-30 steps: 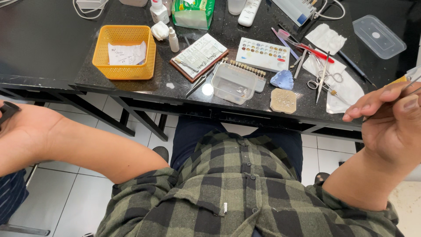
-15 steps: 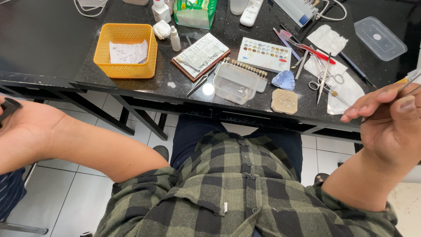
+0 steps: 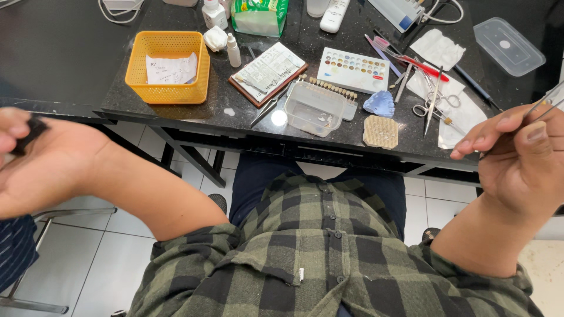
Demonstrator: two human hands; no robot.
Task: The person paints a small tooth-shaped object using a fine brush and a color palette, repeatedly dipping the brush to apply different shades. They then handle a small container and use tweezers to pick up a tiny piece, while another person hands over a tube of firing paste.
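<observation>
My left hand [image 3: 41, 161] is raised at the far left, palm up, with its fingers pinched on a small black object [image 3: 32, 132] at the frame edge. My right hand [image 3: 520, 152] is raised at the far right, fingers closed around thin metal tweezers [image 3: 549, 103] that point up and right. Both hands hang in front of the black table [image 3: 70, 58], off its front edge, above my lap in a green plaid shirt [image 3: 329, 258].
On the table stand an orange basket [image 3: 170, 67] holding paper, a clear plastic box [image 3: 317, 108], a colour palette tray [image 3: 355, 70], a blue dental cast [image 3: 379, 103], a tan mesh pad [image 3: 380, 131], scissors [image 3: 435, 108] with other tools on tissue, and a lidded container [image 3: 508, 47].
Both hands have risen slightly and spread a little outward. The black object in my left hand shows more clearly. The table things have not moved.
</observation>
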